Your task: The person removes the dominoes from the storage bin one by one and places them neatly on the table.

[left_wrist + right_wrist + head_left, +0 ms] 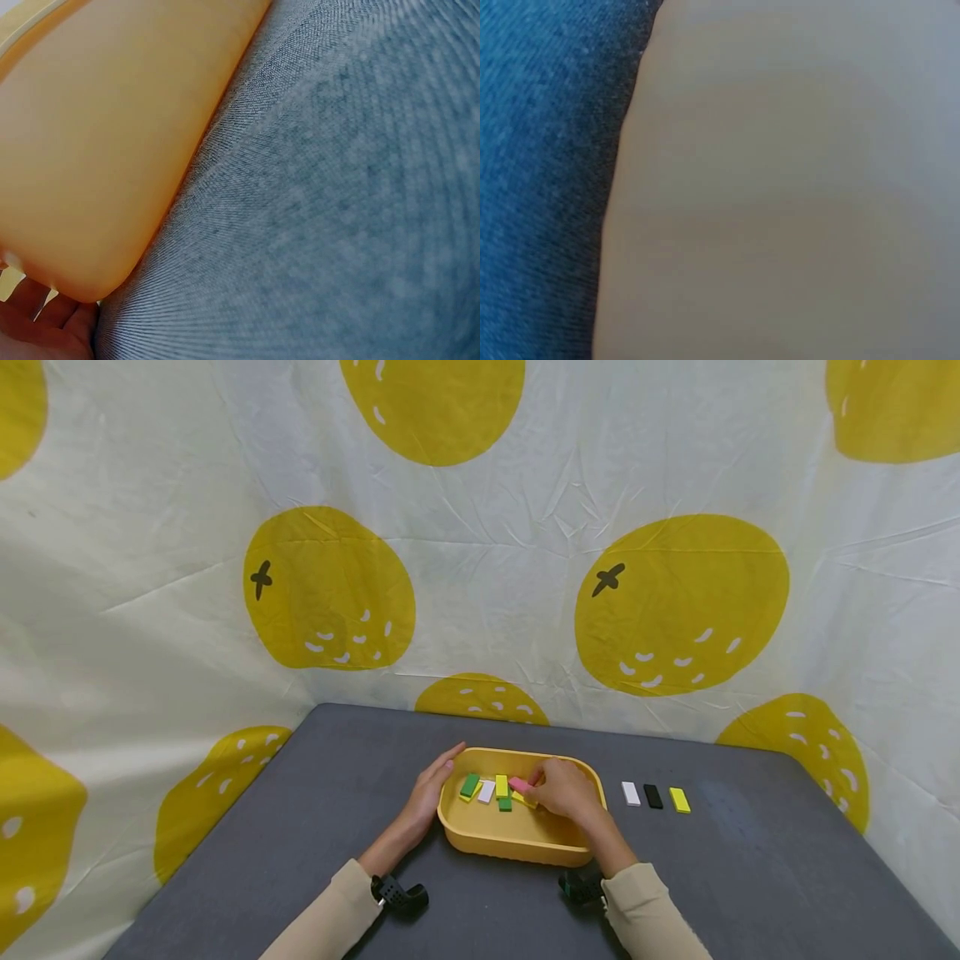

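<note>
A yellow-orange plastic tub (pixel 517 845) stands on the table with several small rectangular blocks inside. My left hand (pixel 426 795) rests along the tub's left side, fingers extended towards its far corner. In the left wrist view, the fingers of that hand (pixel 49 326) lie against the tub wall (pixel 97 150). My right hand (pixel 564 789) reaches over the rim into the tub and pinches a pink block (pixel 519 785) between thumb and fingers. Around it lie a green block (pixel 469 785), a white block (pixel 486 792) and a yellow block (pixel 501 786).
Right of the tub, a white block (pixel 631 793), a black block (pixel 653 797) and a yellow block (pixel 679 800) lie in a row. Dark grey cloth (pixel 300 827) covers the table. A fruit-print curtain (pixel 495 593) hangs behind. A blurred pale surface (pixel 780 187) fills most of the right wrist view.
</note>
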`<state>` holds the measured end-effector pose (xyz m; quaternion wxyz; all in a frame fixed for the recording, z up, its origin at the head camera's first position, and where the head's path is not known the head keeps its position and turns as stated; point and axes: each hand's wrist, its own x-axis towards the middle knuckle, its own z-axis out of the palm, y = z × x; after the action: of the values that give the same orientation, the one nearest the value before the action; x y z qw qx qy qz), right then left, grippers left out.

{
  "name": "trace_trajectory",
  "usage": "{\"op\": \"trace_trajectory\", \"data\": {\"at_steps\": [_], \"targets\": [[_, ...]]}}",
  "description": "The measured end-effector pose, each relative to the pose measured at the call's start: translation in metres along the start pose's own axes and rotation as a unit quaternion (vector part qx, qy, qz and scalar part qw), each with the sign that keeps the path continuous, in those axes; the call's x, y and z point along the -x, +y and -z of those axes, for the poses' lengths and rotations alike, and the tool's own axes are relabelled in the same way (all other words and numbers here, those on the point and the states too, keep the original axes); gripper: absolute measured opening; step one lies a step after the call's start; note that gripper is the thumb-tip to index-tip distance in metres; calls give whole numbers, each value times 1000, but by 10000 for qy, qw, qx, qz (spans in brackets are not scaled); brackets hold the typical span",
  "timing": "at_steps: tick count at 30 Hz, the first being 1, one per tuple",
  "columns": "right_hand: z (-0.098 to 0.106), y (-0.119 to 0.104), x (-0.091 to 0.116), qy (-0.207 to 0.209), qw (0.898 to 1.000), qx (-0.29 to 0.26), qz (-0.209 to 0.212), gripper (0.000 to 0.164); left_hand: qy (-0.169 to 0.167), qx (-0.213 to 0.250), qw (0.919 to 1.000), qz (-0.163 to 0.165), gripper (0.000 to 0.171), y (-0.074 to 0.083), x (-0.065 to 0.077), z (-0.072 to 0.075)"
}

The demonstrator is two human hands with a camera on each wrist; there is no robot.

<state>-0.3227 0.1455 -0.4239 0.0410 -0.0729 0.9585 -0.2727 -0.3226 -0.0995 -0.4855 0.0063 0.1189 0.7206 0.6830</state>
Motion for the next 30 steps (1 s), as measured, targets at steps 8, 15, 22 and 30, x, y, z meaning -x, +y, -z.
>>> {"op": "trace_trajectory", "data": {"at_steps": [8, 15, 22, 30], "targets": [[3, -1, -1, 57, 10000, 75, 12, 20, 4, 35, 10000, 53, 49, 1, -1, 0], [10, -3, 1, 79, 9998, 172, 80, 21, -16, 28, 10000, 50, 48, 2, -1, 0], [16, -4, 2, 158, 9996, 179, 162, 19, 5, 40, 10000, 44, 47, 3, 0, -1], [26, -7, 5, 311, 9992, 224, 111, 18, -36, 14, 10000, 43, 48, 3, 0, 0]]}}
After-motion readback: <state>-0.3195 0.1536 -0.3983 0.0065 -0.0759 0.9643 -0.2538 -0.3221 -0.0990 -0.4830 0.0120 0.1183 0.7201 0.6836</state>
